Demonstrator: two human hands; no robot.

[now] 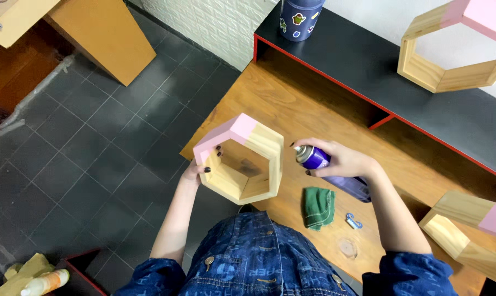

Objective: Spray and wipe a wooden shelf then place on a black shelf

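Here, three hexagon shelves [241,159] (one held), one spray can [327,170], one green cloth [319,207]

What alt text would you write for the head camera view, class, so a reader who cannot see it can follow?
Seen from above, the left hand holds a hexagonal wooden shelf with pink edges while the right hand aims a purple spray can at it. A green cloth lies on the wooden table below.
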